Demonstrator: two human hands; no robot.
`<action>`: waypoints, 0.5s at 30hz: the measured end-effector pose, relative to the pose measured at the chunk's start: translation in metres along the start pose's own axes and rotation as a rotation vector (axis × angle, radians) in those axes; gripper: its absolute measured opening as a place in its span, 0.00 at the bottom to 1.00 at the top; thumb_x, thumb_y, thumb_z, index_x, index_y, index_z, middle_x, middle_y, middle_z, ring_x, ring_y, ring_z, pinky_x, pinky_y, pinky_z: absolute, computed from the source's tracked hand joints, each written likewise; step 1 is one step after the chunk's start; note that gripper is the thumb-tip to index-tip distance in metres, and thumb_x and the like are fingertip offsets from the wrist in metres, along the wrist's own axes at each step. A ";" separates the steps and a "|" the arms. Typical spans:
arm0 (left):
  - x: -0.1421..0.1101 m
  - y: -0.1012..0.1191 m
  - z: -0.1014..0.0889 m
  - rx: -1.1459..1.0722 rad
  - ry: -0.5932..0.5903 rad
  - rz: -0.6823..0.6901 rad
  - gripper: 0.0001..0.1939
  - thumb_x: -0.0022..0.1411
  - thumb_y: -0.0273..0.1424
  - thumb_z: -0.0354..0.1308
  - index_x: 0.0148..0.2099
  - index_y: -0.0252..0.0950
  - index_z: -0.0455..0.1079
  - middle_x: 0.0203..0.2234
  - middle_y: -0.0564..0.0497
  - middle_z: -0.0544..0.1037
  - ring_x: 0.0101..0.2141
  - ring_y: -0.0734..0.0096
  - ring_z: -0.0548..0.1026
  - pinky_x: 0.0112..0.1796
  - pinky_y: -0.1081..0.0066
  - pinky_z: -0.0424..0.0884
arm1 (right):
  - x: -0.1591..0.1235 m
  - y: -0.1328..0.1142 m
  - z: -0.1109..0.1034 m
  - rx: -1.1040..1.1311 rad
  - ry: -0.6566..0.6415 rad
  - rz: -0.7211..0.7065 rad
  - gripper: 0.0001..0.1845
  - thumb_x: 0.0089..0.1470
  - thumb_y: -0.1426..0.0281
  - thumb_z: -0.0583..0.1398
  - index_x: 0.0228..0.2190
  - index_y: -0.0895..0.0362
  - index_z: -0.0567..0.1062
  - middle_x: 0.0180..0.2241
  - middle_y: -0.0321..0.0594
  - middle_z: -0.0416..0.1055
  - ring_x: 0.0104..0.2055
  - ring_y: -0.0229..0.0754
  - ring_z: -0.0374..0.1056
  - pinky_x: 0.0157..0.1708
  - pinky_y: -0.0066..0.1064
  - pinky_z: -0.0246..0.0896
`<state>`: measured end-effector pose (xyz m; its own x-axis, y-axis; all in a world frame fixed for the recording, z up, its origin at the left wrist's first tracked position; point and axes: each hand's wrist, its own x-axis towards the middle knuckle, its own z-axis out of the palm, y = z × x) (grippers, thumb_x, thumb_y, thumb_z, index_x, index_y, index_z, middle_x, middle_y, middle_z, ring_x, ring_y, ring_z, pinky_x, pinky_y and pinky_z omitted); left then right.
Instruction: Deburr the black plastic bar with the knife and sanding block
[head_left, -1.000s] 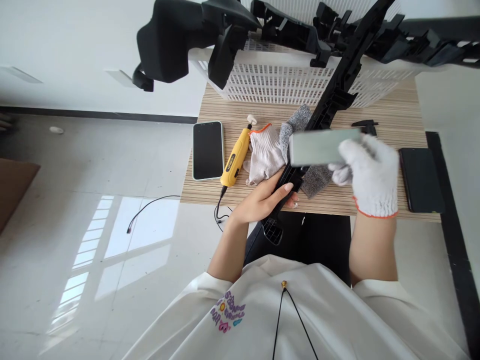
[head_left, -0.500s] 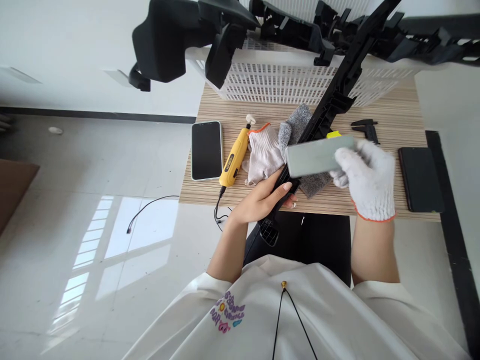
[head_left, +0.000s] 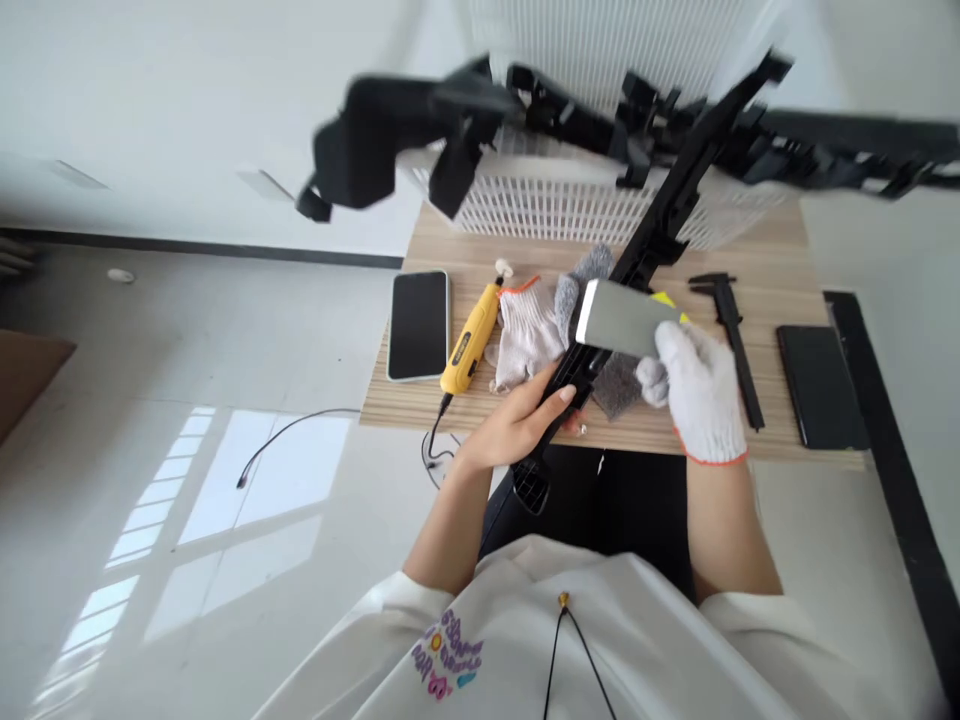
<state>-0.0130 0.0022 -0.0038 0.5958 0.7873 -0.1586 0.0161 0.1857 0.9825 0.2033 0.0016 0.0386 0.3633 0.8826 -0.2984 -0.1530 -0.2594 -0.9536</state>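
Note:
My bare left hand (head_left: 517, 430) is closed around the lower part of a long black plastic trim piece (head_left: 667, 210), which slants up and away to the right. My right hand (head_left: 701, 385), in a white knitted glove with an orange hem, grips a flat grey-green rectangular block (head_left: 626, 318) by its right end. The block's left end lies over the trim piece near my left hand; whether they touch I cannot tell. Behind the block shows a bit of something yellow (head_left: 670, 299). Grey cloth (head_left: 619, 385) lies under the trim piece.
A white basket (head_left: 547, 205) with several black plastic parts (head_left: 382, 140) stands at the back. On the table lie a phone (head_left: 418, 325), a yellow corded rotary tool (head_left: 472, 340), a white glove (head_left: 529, 330), a black caliper (head_left: 731, 330) and a black phone-like device (head_left: 821, 385).
The view has tilted, so the scene sits lower. My right hand has moved left with the block, now angled down to the right, uncovering the caliper's length. My left hand keeps hold of the trim piece.

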 end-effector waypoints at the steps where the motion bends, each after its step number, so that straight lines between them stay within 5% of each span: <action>1: 0.000 -0.001 0.000 0.012 0.014 0.008 0.20 0.75 0.51 0.53 0.46 0.37 0.67 0.31 0.52 0.78 0.33 0.69 0.78 0.39 0.69 0.77 | -0.002 0.003 0.000 -0.006 -0.035 0.030 0.21 0.53 0.54 0.70 0.27 0.53 0.69 0.15 0.28 0.64 0.15 0.32 0.58 0.11 0.20 0.47; 7: 0.005 -0.002 0.007 -0.082 0.104 0.012 0.22 0.74 0.53 0.54 0.44 0.38 0.68 0.33 0.52 0.75 0.30 0.70 0.75 0.38 0.67 0.76 | -0.005 0.023 -0.008 0.122 -0.119 -0.086 0.20 0.55 0.51 0.68 0.36 0.53 0.75 0.11 0.24 0.61 0.09 0.31 0.50 0.07 0.20 0.42; 15: 0.004 -0.011 0.022 -0.170 0.349 0.117 0.24 0.71 0.56 0.56 0.43 0.38 0.66 0.31 0.53 0.73 0.30 0.70 0.71 0.35 0.66 0.74 | -0.015 0.026 -0.020 0.304 -0.098 -0.193 0.31 0.52 0.55 0.72 0.55 0.51 0.76 0.34 0.38 0.83 0.13 0.31 0.63 0.09 0.23 0.54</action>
<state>0.0063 -0.0099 -0.0133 0.2765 0.9559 -0.0992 -0.1860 0.1545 0.9703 0.2121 -0.0261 0.0177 0.3246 0.9411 -0.0949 -0.3616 0.0307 -0.9318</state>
